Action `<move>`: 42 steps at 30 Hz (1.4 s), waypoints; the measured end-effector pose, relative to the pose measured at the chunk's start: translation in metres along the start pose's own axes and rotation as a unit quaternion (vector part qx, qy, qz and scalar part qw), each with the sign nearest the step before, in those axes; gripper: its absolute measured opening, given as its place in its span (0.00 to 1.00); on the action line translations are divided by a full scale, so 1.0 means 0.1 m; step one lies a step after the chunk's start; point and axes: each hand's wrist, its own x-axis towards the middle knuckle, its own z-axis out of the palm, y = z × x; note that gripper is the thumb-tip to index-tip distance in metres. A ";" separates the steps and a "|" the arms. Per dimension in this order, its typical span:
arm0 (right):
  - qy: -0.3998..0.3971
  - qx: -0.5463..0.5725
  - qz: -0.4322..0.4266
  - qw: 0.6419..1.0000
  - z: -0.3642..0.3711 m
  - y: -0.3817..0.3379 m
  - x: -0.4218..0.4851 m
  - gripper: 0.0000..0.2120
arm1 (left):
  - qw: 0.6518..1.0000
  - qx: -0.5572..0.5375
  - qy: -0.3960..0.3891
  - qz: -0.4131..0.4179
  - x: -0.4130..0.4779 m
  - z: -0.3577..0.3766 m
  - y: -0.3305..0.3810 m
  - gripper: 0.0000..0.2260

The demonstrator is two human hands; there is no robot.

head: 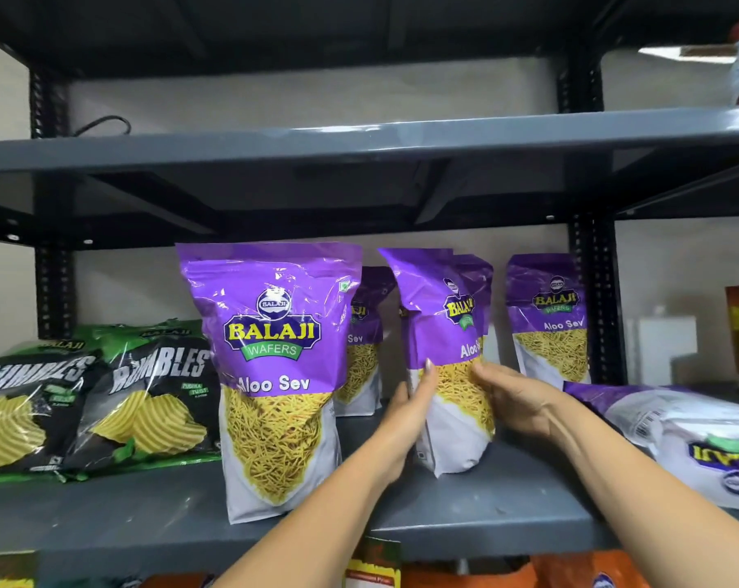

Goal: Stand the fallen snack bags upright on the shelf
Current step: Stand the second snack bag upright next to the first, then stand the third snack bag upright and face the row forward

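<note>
1. Head view: a grey metal shelf (507, 498) carries purple Aloo Sev snack bags.
2. The middle bag (448, 358) stands upright on the shelf, turned partly sideways, between both hands.
3. The left hand (410, 418) presses flat against the middle bag's left edge, fingers (428, 375) straight and pointing up.
4. The right hand (516, 396) cups the middle bag's right side, its fingers spread against the front; the bag is held between the two hands.
5. A large front bag (274, 375) stands upright left of the middle bag, with another bag (361, 345) behind it.
6. A back bag (550, 320) stands upright right of the middle bag.
7. A fallen bag (690, 435) lies flat further right, near the shelf's front edge.
8. Green-and-black chip bags (92, 396) lean at the far left.
</note>
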 end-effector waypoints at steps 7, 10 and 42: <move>0.110 -0.018 -0.030 0.993 0.08 0.01 -0.19 0.24 | 0.995 -0.085 -0.040 -0.029 0.21 -0.14 -0.15 0.44; 0.163 -0.053 -0.043 0.984 0.15 0.04 -0.27 0.25 | 0.995 -0.099 -0.006 -0.006 0.18 -0.13 -0.16 0.44; 0.408 -0.443 0.136 0.787 -1.22 -0.88 -1.59 0.19 | 0.972 0.201 -0.067 0.101 -0.79 1.39 0.17 0.31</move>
